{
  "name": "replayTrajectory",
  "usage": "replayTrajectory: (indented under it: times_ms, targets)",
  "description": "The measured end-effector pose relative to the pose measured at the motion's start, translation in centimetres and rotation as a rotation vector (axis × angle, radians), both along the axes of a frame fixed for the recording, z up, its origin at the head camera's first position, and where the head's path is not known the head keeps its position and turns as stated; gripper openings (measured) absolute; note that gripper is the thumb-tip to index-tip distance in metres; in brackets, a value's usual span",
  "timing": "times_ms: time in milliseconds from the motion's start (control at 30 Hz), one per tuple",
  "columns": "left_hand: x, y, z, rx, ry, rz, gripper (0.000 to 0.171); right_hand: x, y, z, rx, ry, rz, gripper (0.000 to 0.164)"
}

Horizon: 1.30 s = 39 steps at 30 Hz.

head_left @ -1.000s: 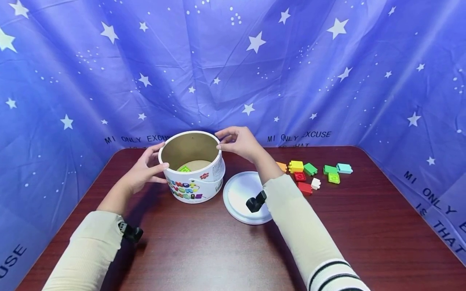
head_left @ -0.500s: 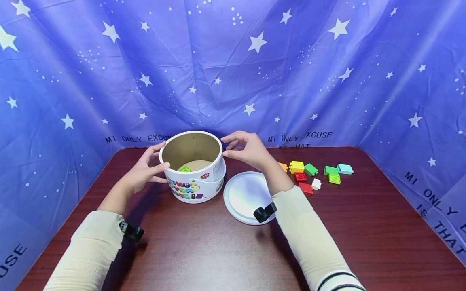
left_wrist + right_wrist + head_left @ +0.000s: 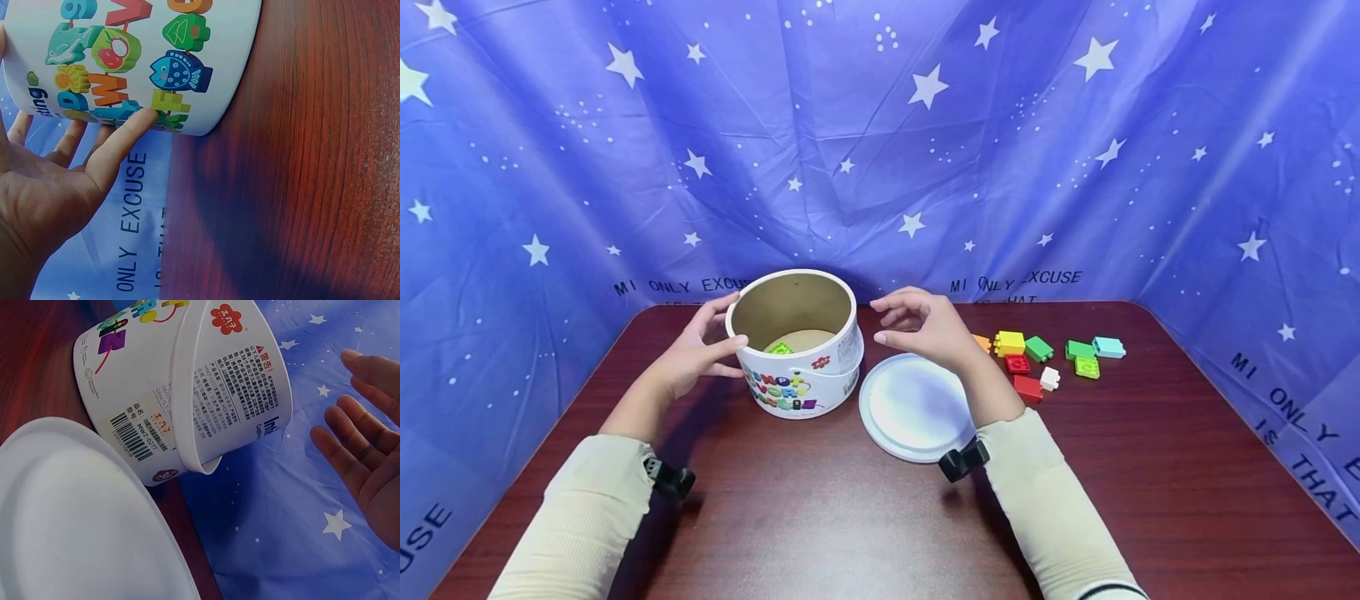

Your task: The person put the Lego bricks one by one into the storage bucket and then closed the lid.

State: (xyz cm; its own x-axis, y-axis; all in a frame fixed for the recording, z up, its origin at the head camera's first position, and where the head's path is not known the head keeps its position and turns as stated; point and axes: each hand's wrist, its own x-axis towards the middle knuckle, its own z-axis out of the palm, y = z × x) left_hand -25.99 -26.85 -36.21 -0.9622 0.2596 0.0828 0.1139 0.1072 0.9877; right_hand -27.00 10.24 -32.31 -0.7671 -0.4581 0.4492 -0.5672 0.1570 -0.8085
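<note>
Left hand (image 3: 694, 350) first: its fingers were spread and its thumb extended, tips touching the left side of the bucket (image 3: 797, 392). From my distant seat I read that touch as steadying, since the bucket looked light enough to slide. The right hand (image 3: 928, 329) held nothing; its fingers were loosely bent, with a gap to the thumb, near the bucket's right side but not touching it.

The bucket stood upright on the table (image 3: 775, 517), open at the top. I saw white walls printed with bright letters and pictures, a dull gold inside and, through the right wrist feed, a barcode and a white handle (image 3: 182, 400) slung across the side. One lime brick (image 3: 780, 348) lay on the bucket's pale floor.

Just right of the bucket the lid (image 3: 913, 408) lay flat, set off, I judged, so the mouth could be reached. Farther right of the bucket, past the lid, I saw loose bricks (image 3: 1027, 388) in several colours, probably grouped there for the right arm's reach. Behind the bucket hung a starry blue curtain (image 3: 850, 125).
</note>
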Motion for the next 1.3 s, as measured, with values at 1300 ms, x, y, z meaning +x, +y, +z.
replayTrajectory:
  times_ms: [1300]
  targets:
    - [-0.2,-0.1,-0.2,0.017,-0.017,-0.003,0.073,3.5,8.5,-1.8,0.01,0.018,-0.116,0.041]
